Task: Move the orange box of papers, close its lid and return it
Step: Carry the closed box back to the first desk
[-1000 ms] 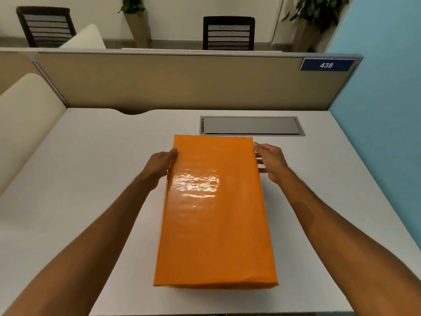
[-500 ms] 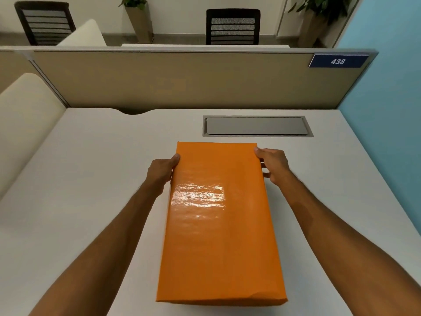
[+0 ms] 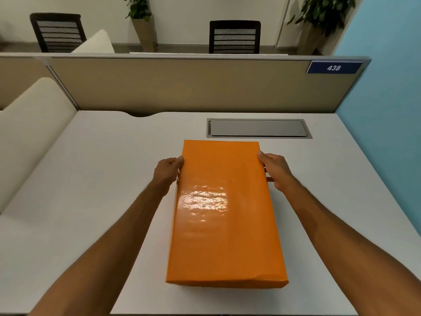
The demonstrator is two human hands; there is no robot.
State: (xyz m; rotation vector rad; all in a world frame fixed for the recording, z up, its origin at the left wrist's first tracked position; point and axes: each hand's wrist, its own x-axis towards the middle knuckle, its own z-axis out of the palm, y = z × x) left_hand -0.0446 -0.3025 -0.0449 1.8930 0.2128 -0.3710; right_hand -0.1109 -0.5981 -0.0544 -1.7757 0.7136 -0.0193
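Note:
A long glossy orange box (image 3: 224, 215) lies lengthwise on the white desk (image 3: 91, 190), its lid shut flat on top, so no papers show. My left hand (image 3: 167, 172) grips its left side near the far end, thumb on the top edge. On the opposite side my right hand (image 3: 274, 171) holds the box at the same height, fingers curled down the wall. The box's near end reaches close to the desk's front edge.
A grey cable hatch (image 3: 258, 128) is set into the desk just beyond the box. A beige partition (image 3: 182, 87) with a blue "438" plate (image 3: 333, 67) closes the back, a blue wall (image 3: 387, 110) the right. A cream cushion (image 3: 29, 131) borders the left.
The box with both hands on it has slid a little away from me, its far end now closer to the cable hatch. The grip is unchanged.

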